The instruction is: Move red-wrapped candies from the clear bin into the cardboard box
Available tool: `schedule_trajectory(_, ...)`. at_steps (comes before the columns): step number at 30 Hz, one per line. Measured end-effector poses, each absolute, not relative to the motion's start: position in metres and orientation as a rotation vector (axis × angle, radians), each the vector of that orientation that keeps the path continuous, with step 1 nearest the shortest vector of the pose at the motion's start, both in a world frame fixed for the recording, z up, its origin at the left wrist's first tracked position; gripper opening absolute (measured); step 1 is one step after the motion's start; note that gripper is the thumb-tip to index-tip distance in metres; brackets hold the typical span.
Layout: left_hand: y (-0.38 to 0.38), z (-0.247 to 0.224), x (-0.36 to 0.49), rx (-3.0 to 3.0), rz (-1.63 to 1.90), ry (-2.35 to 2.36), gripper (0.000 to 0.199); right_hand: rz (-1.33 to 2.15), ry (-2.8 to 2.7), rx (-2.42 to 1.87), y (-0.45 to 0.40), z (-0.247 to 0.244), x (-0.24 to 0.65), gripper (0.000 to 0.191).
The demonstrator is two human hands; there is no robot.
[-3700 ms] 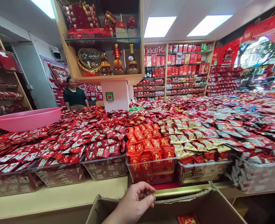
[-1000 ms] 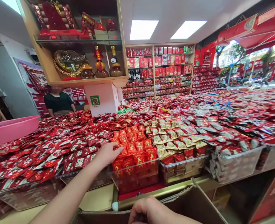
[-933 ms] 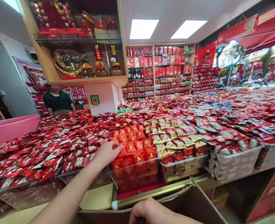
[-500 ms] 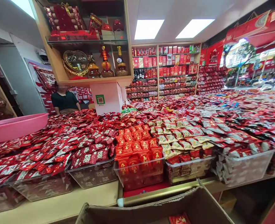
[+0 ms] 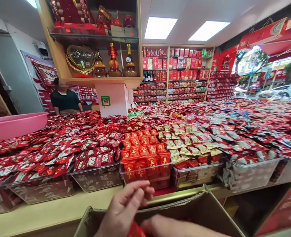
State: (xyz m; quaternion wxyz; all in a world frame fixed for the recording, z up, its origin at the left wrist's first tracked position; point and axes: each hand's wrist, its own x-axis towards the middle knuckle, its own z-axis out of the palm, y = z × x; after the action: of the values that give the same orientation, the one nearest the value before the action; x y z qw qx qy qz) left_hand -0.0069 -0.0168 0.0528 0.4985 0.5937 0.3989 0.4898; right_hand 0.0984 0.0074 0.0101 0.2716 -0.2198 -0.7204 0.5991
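Note:
My left hand [image 5: 124,209] is raised over the near edge of an open cardboard box [image 5: 182,205], fingers loosely bent and pointing right, thumb apart, with nothing visible between them. From the lower right comes my right hand [image 5: 162,225], blurred by motion; its fingertips are closed against a shiny red packet [image 5: 136,230] just below the left palm. Most of that packet is cut off by the frame's bottom. Beyond the box stands a clear plastic bin [image 5: 145,177] heaped with red, gold-lettered packets [image 5: 152,161], not touched by either hand.
More clear bins flank it: maroon packets [image 5: 93,161] left, cream-and-gold packets [image 5: 182,144] right. A pink basin [image 5: 14,126] rests on the heap at far left. A display cabinet [image 5: 96,80] overhangs the counter. Behind it a person [image 5: 66,100] in a dark top is visible.
Both hands have come into view over the box, with a red packet between them. The view has shifted slightly. In the earlier frame a red packet lay inside the box.

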Motion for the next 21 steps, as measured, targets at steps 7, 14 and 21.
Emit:
schedule_trajectory(7, -0.008, 0.061, -0.009, 1.133, 1.042, 0.977, 0.03, 1.877, -1.753, -0.589, 0.011, 0.026, 0.147, 0.032)
schedule_trajectory(14, 0.0, 0.055, -0.004, 1.174, 1.119, 1.103, 0.023, 1.821, -1.647, -0.564, 0.013, 0.021, 0.152, 0.033)
schedule_trajectory(21, -0.012, 0.052, 0.004, 1.071, 1.227, 1.086, 0.021, 1.582, -1.636, -0.556, 0.009, 0.02, 0.147, 0.03)
